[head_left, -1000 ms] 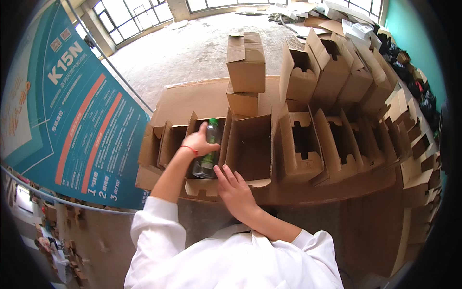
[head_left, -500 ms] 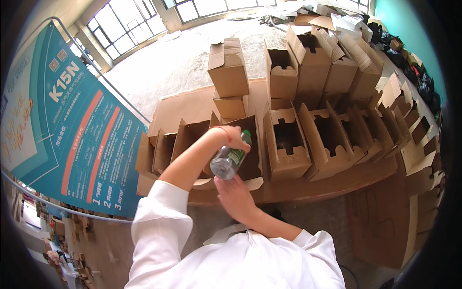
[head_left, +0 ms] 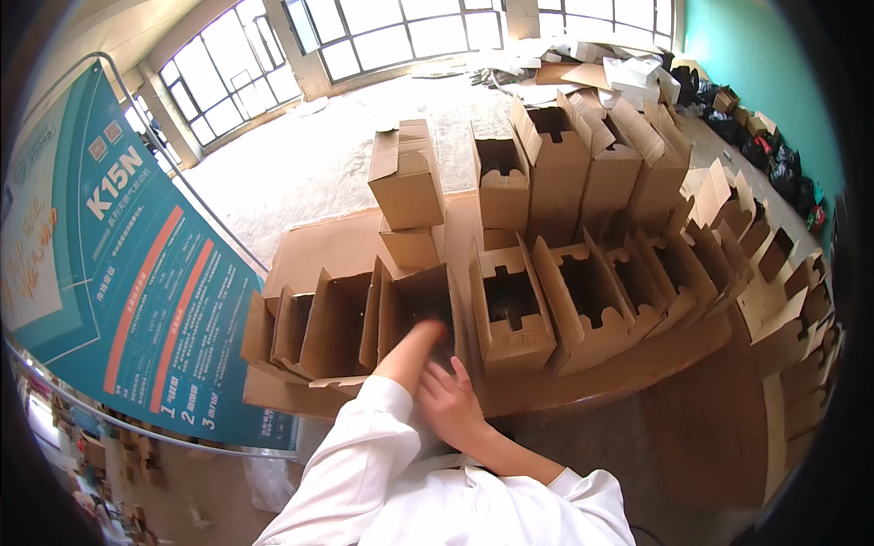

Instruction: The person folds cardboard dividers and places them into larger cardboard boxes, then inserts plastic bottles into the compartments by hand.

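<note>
My left hand (head_left: 434, 330) reaches down into an open cardboard box (head_left: 414, 293). Its fingers are lost in the dark inside, so whatever they hold cannot be made out. The clear bottle with the green cap is out of sight. At the near side of the same box is my right hand (head_left: 450, 404), open, with thumb and fingers apart and partly behind the left forearm. To the left of that box stands another open carton (head_left: 339, 318), and to the right one with a notched inner flap (head_left: 512, 314).
Several open cartons (head_left: 583, 291) line the cardboard-covered table (head_left: 314, 232), with taller boxes (head_left: 557, 173) behind. Two stacked boxes (head_left: 407, 187) stand farther back. A blue-green banner (head_left: 150, 273) rises at left; black bags (head_left: 783, 168) lie along the right wall.
My left hand has gone from above the box, where it held the bottle tilted, down inside it. The bottle has dropped from view. The head view has shifted, showing more of the windows.
</note>
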